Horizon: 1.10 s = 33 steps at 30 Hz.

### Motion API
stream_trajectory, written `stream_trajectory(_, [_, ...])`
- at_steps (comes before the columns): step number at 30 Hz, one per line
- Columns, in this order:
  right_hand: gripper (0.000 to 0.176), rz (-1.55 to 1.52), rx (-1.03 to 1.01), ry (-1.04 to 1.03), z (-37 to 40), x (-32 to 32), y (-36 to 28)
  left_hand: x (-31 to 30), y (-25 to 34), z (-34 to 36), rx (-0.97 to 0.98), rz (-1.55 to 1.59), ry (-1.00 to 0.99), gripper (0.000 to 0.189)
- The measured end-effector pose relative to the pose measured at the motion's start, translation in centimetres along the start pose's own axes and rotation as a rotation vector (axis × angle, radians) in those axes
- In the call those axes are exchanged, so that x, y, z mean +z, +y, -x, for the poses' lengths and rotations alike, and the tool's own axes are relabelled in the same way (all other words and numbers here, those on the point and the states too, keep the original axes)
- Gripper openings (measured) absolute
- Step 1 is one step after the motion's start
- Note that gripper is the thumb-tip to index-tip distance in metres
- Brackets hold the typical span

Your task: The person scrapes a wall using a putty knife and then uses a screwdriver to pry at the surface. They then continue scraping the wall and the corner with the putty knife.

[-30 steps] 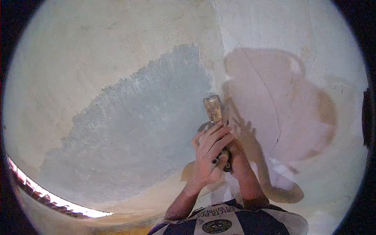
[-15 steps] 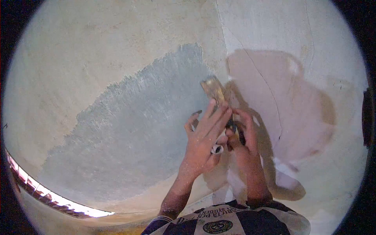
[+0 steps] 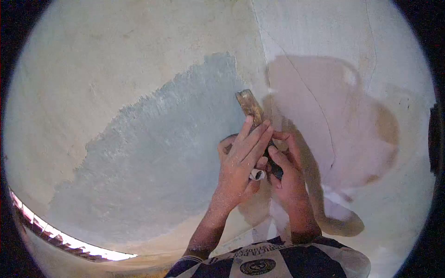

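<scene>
My right hand (image 3: 291,160) is closed on the dark handle of a scraper (image 3: 250,104), whose flat, brown-stained blade points up and to the left. The fingers of my left hand (image 3: 240,157) lie stretched across the lower part of the blade. Between the palm and thumb of that hand is a pale rolled-up sheet (image 3: 257,174), its hollow end facing me. A dark curved edge shows behind my left fingers, mostly hidden. Both hands are in front of the wall (image 3: 185,28), near its corner.
A rough-edged grey patch (image 3: 153,162) covers much of the left wall. The right wall (image 3: 324,28) has thin cracks and carries a large shadow. Bright light enters through a barred opening (image 3: 69,241) at lower left. A dark object (image 3: 434,139) is at the right edge.
My right fingers have shifted along the scraper's handle, leaving more of its dark end visible. My left fingers have slid slightly on the blade. The view has moved a little.
</scene>
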State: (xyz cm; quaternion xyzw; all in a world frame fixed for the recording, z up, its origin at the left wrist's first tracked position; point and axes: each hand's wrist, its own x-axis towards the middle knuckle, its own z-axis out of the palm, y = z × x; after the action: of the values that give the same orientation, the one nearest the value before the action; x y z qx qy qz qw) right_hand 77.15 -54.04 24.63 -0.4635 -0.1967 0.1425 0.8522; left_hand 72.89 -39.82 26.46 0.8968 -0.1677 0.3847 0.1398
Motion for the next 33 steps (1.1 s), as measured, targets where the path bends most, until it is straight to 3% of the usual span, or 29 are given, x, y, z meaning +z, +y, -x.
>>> stream_trajectory(4, [0.034, -0.122, 0.043, -0.056, -0.5, 1.4, -1.6, -0.3, -0.6, -1.6, 0.059, -0.04, 0.083, 0.068])
stream_trajectory(7, [0.032, -0.2, 0.069, -0.067, 0.0, 0.4, -1.0, 0.3, -0.5, -0.5, 0.051, -0.074, 0.028, 0.061])
stream_trajectory(10, [0.029, -0.196, 0.127, -0.085, -0.4, 0.3, -0.4, 1.2, -0.6, 0.3, -0.021, 0.05, 0.102, 0.053])
stream_trajectory(13, [0.028, -0.262, 0.112, -0.148, -0.9, 0.4, -1.2, 0.6, -0.8, -1.4, 0.049, -0.059, 0.121, 0.048])
stream_trajectory(16, [0.028, -0.233, 0.136, -0.049, 0.1, 0.2, -1.7, 1.3, -0.5, -0.4, 0.07, -0.033, 0.097, 0.047])
stream_trajectory(19, [0.03, -0.215, 0.158, -0.112, -1.0, -0.5, -0.1, 2.5, -1.2, 0.1, -0.07, 0.009, 0.109, 0.041])
stream_trajectory(22, [0.031, -0.343, 0.078, -0.149, -1.2, 0.4, -1.6, 0.7, -0.1, -2.6, -0.014, 0.049, 0.171, 0.04])
stream_trajectory(25, [0.031, -0.308, 0.146, -0.079, -0.5, -0.2, -1.1, 0.9, 0.6, -0.9, -0.048, 0.08, 0.096, 0.039])
stream_trajectory(28, [0.033, -0.255, 0.177, -0.042, -0.5, 0.3, -0.9, 2.8, -0.5, 0.0, -0.079, 0.16, 0.198, 0.041])
stream_trajectory(33, [0.029, -0.25, 0.081, -0.083, -1.3, -0.7, 0.3, 1.5, 0.5, -1.5, -0.058, 0.125, 0.141, 0.043])
